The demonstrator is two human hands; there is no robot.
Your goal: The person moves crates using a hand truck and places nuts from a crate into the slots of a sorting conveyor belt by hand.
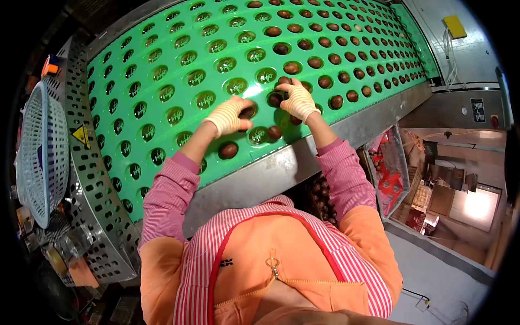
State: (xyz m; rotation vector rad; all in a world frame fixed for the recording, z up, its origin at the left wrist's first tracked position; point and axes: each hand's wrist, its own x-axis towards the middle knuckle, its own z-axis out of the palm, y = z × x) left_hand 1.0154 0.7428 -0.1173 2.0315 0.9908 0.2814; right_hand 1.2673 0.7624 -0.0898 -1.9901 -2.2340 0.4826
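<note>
My left hand (pixel 230 115), in a cream striped fingerless glove, reaches over the green tray (pixel 179 42). Its thumb and fingers curl around a brown nut (pixel 247 112), round and glossy. My right hand (pixel 299 101), gloved alike, is closed at the edge of another brown nut (pixel 275 99), and its fingertips rest by one more nut (pixel 283 81). Below the hands, a loose nut (pixel 274 132) sits at the rim of a hollow, and another nut (pixel 228 150) lies to the left. A nut (pixel 295 119) under my right palm is partly covered.
Rows of round hollows cover the tray; those on the right hold nuts. A metal edge (pixel 254 176) runs along its near side. More nuts (pixel 319 197) are heaped below. A pale blue basket (pixel 43 154) stands left beside a perforated metal panel (pixel 89 168). A red-lined crate (pixel 387 170) is at right.
</note>
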